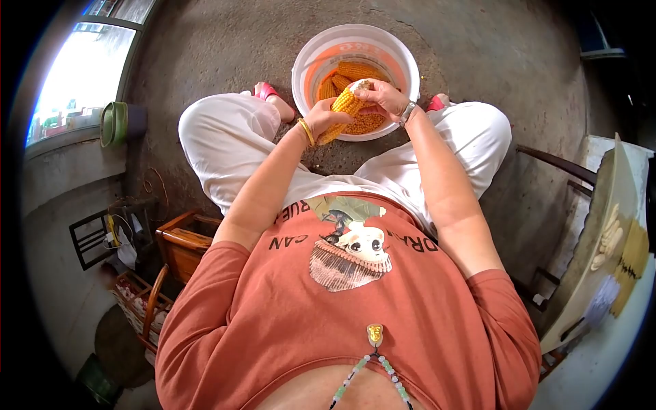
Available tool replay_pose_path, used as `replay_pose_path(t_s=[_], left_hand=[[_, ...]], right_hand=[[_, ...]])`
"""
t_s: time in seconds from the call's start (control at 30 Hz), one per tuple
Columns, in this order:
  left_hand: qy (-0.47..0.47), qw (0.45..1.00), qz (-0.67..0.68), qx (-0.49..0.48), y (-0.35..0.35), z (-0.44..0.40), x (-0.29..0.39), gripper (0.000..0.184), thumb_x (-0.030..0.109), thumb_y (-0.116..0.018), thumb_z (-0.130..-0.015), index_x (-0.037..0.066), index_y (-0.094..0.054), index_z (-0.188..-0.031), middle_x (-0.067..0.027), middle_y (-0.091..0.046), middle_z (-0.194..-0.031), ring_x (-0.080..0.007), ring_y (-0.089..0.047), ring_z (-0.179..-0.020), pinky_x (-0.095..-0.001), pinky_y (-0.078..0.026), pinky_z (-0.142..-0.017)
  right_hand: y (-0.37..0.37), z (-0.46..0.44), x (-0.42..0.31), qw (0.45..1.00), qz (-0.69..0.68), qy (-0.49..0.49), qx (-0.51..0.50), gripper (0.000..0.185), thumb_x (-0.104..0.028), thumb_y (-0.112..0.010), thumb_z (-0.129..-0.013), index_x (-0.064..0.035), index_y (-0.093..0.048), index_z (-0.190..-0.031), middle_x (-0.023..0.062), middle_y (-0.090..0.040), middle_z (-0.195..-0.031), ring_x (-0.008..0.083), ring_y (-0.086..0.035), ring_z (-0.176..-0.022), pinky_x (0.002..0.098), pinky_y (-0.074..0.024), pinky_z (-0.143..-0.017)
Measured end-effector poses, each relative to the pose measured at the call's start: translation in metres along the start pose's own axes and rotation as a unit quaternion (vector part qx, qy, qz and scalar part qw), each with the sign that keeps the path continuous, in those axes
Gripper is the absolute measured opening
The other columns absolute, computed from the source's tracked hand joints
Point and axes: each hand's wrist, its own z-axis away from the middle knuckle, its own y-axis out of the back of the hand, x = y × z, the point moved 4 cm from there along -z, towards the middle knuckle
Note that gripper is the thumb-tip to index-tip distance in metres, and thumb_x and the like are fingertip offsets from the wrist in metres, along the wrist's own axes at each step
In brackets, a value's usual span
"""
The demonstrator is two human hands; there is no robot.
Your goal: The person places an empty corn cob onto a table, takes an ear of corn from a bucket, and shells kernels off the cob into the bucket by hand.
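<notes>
An ear of corn (347, 106) with yellow kernels is held at a slant above the near part of a white bucket (298, 75). My left hand (324, 119) is closed around its lower part. At the upper end, where a pale bare patch shows, my right hand (384, 99) grips the same ear, with its fingertips partly hidden. Inside the bucket lie several more ears of corn (361, 71) and, nearer to me, loose kernels (364, 124).
The bucket stands on a concrete floor (471, 48) between my feet. To the left are a wooden stool (188, 239), a wicker basket (147, 307) and a green container (114, 124) by the window. A table (581, 260) with pale items stands at right.
</notes>
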Motion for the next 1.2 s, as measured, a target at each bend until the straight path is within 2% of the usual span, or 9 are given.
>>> replay_pose_path(t_s=[0.1, 0.2, 0.37, 0.67, 0.87, 1.2], left_hand=[[0.0, 1.0, -0.004, 0.0, -0.001, 0.003, 0.003, 0.04, 0.014, -0.071, -0.071, -0.002, -0.055, -0.104, -0.0093, -0.06, -0.085, -0.0153, -0.06, -0.07, -0.027, -0.049, -0.063], [0.002, 0.997, -0.075, -0.004, -0.002, 0.001, 0.003, 0.039, 0.014, -0.071, -0.071, -0.002, -0.055, -0.103, -0.0093, -0.06, -0.084, -0.0155, -0.06, -0.069, -0.027, -0.049, -0.062], [0.005, 0.999, -0.032, -0.003, -0.002, 0.003, 0.003, 0.038, 0.013, -0.07, -0.07, -0.002, -0.054, -0.102, -0.0088, -0.059, -0.083, -0.0156, -0.06, -0.069, -0.0269, -0.049, -0.062], [0.02, 0.999, 0.015, -0.033, 0.001, 0.005, 0.003, 0.038, 0.013, -0.07, -0.071, -0.002, -0.054, -0.102, -0.0086, -0.059, -0.083, -0.0156, -0.059, -0.069, -0.0265, -0.049, -0.063], [0.023, 0.999, -0.002, -0.04, 0.002, 0.003, 0.0, 0.038, 0.014, -0.069, -0.07, -0.002, -0.054, -0.102, -0.0083, -0.059, -0.083, -0.0155, -0.059, -0.069, -0.0265, -0.049, -0.062], [0.013, 0.999, -0.038, -0.015, 0.0, 0.002, -0.002, 0.039, 0.015, -0.069, -0.068, -0.002, -0.055, -0.1, -0.0084, -0.059, -0.081, -0.0153, -0.059, -0.066, -0.0271, -0.048, -0.059]], right_hand=[[0.003, -0.002, 0.004, 1.0, -0.005, -0.01, 0.006, 0.034, -0.021, -0.064, -0.088, -0.0056, -0.054, -0.118, 0.0067, -0.059, -0.11, 0.0154, -0.059, -0.103, 0.0312, -0.0547, -0.084], [0.005, -0.003, 0.006, 1.0, 0.002, -0.015, 0.009, 0.031, -0.022, -0.064, -0.088, -0.0074, -0.058, -0.115, 0.0041, -0.062, -0.106, 0.0141, -0.061, -0.098, 0.0308, -0.0541, -0.084], [0.002, 0.002, 0.002, 0.999, -0.032, -0.022, 0.0, 0.031, -0.02, -0.065, -0.087, -0.005, -0.057, -0.113, 0.0055, -0.061, -0.107, 0.0143, -0.06, -0.1, 0.0296, -0.0554, -0.082], [0.002, 0.003, -0.002, 0.998, -0.034, -0.005, -0.049, 0.036, -0.018, -0.065, -0.087, -0.0038, -0.056, -0.119, 0.0062, -0.061, -0.11, 0.016, -0.06, -0.103, 0.0317, -0.0521, -0.089], [0.008, -0.002, 0.005, 0.999, -0.025, -0.02, -0.03, 0.033, -0.017, -0.063, -0.088, -0.0026, -0.057, -0.117, 0.0065, -0.062, -0.109, 0.0149, -0.061, -0.1, 0.0305, -0.0532, -0.087], [0.008, -0.009, 0.01, 0.999, 0.043, 0.009, 0.004, 0.029, -0.025, -0.063, -0.089, -0.0029, -0.06, -0.107, 0.0055, -0.064, -0.101, 0.0125, -0.063, -0.092, 0.0277, -0.0564, -0.078]])
